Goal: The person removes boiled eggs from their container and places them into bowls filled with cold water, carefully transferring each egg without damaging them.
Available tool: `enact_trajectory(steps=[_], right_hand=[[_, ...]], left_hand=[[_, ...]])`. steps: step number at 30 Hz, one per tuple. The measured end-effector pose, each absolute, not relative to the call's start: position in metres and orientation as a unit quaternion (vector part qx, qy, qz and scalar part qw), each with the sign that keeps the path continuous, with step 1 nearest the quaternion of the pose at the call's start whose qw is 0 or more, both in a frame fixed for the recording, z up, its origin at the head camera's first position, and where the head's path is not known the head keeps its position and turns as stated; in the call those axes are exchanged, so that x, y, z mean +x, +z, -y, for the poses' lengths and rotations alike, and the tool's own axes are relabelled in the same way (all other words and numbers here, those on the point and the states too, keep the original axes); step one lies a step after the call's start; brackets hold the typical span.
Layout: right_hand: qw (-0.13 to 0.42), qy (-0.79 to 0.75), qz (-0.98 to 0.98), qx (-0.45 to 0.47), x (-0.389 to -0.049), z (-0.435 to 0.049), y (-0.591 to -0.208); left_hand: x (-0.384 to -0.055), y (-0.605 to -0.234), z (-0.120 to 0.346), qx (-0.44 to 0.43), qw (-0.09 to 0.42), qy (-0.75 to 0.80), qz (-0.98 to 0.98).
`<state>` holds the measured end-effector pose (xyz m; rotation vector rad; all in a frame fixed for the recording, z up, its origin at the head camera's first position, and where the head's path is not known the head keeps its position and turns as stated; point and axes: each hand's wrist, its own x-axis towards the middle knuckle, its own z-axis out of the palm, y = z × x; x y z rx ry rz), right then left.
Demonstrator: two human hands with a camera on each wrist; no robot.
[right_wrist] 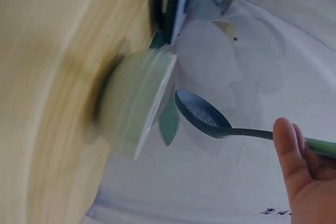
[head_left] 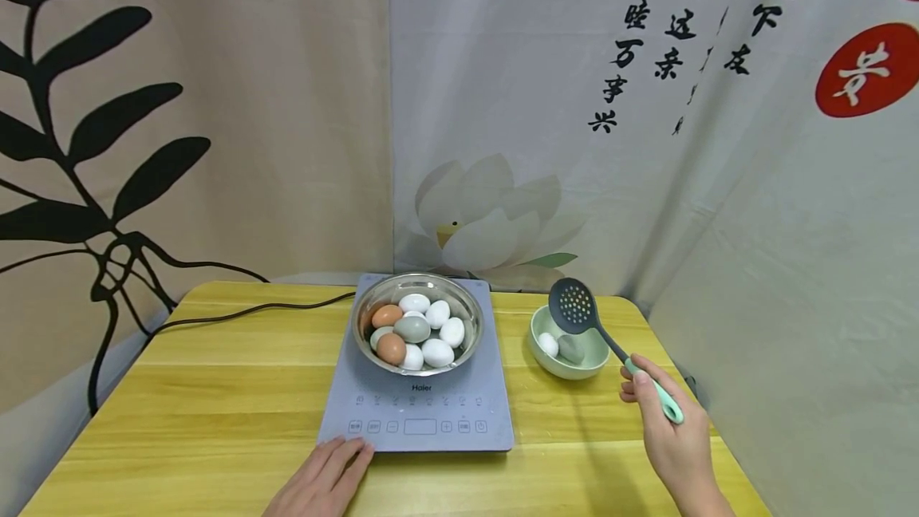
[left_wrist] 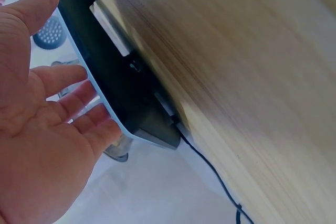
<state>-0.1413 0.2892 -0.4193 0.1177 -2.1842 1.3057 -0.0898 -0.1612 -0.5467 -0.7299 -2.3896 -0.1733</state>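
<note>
Slotted skimmer (head_left: 583,311): raised above rim level, apart from the bowl; in the head view its head overlaps the bowl's far rim.
Landmark: round pale-green bowl (head_left: 570,372), containing one white egg (head_left: 548,344) and one grey-green egg (head_left: 572,349).
Long axis: slants from the head, at the bowl, to the handle end, right of the bowl and closer to the person.
Nearer hand: right hand (head_left: 671,425), fingers curled round the handle; the bowl lies ahead and leftward of it.
Farther hand: left hand (head_left: 323,481), well left of the bowl, fingers extended against the flat grey-blue cooktop's (head_left: 474,397) near edge, grasping nothing.
Skimmer's appearance: dark-grey perforated round head, thin neck, mint-green handle.
</note>
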Motion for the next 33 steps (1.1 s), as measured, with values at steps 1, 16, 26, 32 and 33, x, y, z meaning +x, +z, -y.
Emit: enact_trajectory(steps=[1, 16, 26, 32, 33], right_hand=[[0.296, 0.502, 0.811, 0.052, -0.141, -0.286, -0.417], [0.219, 0.601, 0.707, 0.303, -0.163, -0.2, -0.405], [0.191, 0.565, 0.724, 0.347, -0.177, -0.179, -0.417], [0.185, 0.556, 0.719, 0.374, -0.179, -0.182, -0.42], [0.182, 0.556, 0.718, 0.377, -0.18, -0.182, -0.421]], left_hand=[[-0.09, -0.547, 0.161, -0.276, 0.313, -0.065, 0.906], [-0.089, -0.55, 0.164, -0.27, 0.322, -0.069, 0.905], [-0.09, -0.55, 0.162, -0.278, 0.337, -0.069, 0.897], [-0.09, -0.549, 0.161, -0.281, 0.328, -0.065, 0.9], [-0.09, -0.549, 0.161, -0.28, 0.326, -0.064, 0.901]])
